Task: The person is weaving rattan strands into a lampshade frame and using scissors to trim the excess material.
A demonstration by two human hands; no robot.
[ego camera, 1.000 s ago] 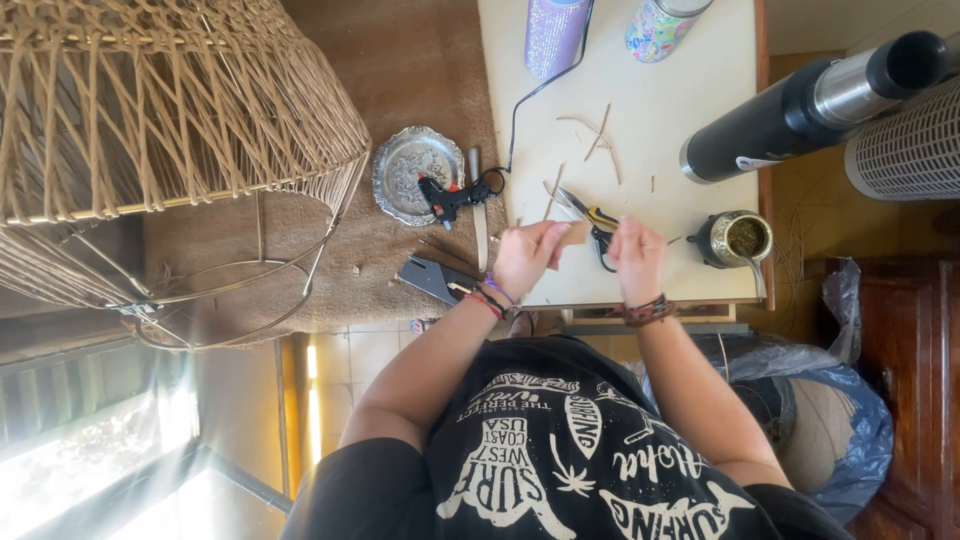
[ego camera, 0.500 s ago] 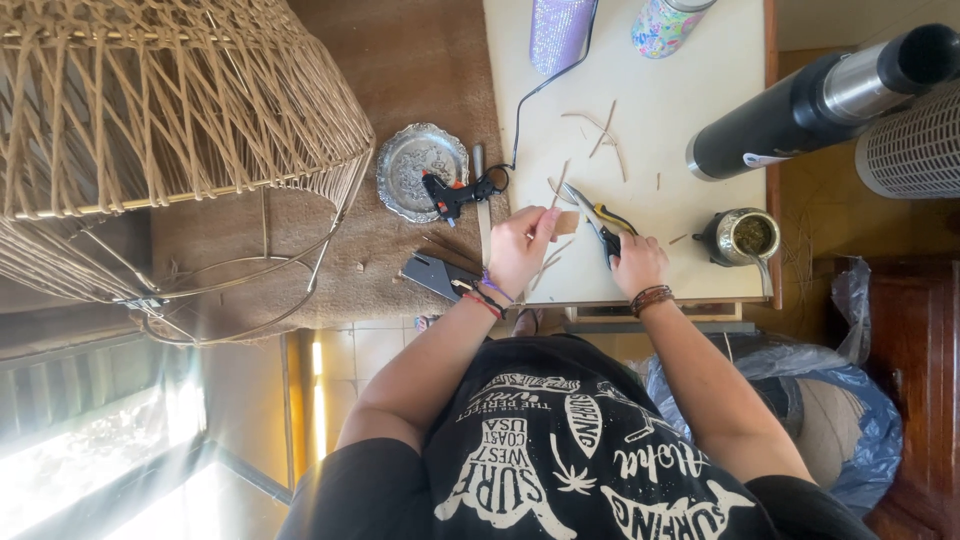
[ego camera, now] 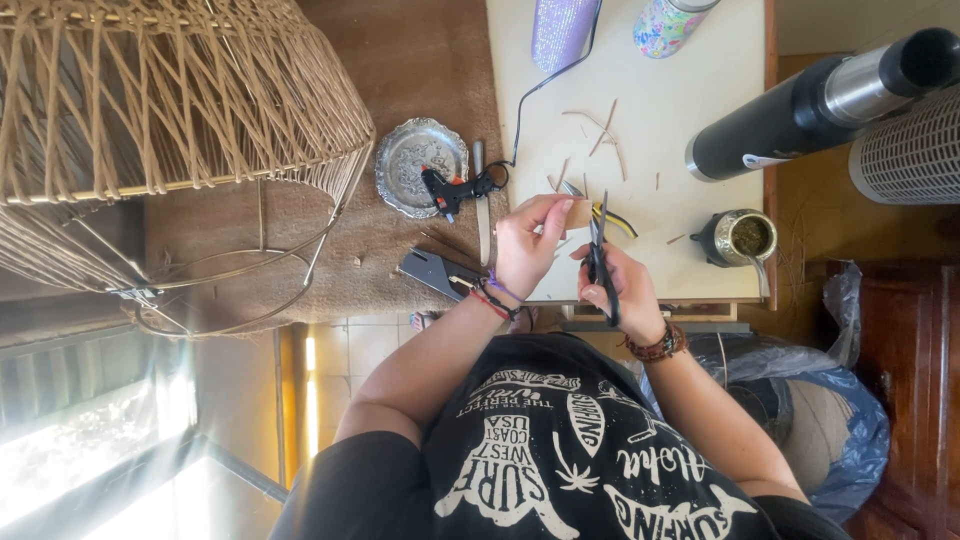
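Head view, looking straight down on a seated person in a black printed shirt: the left hand [ego camera: 527, 243] is closed in a pinch on a small tan flat piece [ego camera: 577, 213], thumb and fingers gripping its near end so the free end sticks out toward the other hand, held up over the near edge of a pale table [ego camera: 680, 110]. The right hand [ego camera: 612, 287] is wrapped around the handles of black scissors [ego camera: 600, 250], fingers through the loops; the blades point away from the body and sit right beside the tan piece, only a little parted, as if lined up for a trim. Both hands hover above the table, not resting on it. Thin tan offcuts [ego camera: 603, 128] lie scattered across the middle of the table, just beyond the hands. Off the table's left edge, on a brown mat, a black glue gun [ego camera: 447, 188] rests partly on a small silver dish [ego camera: 415, 165], likely to catch drips, its cord running up toward the far edge. A dark flat tool [ego camera: 433, 272] lies near the left wrist. By the right edge stand a dark flask [ego camera: 800, 110] lying slantwise and a small metal cup [ego camera: 745, 238]. A large woven wicker lampshade [ego camera: 170, 100] fills the upper left, well apart from the hands.
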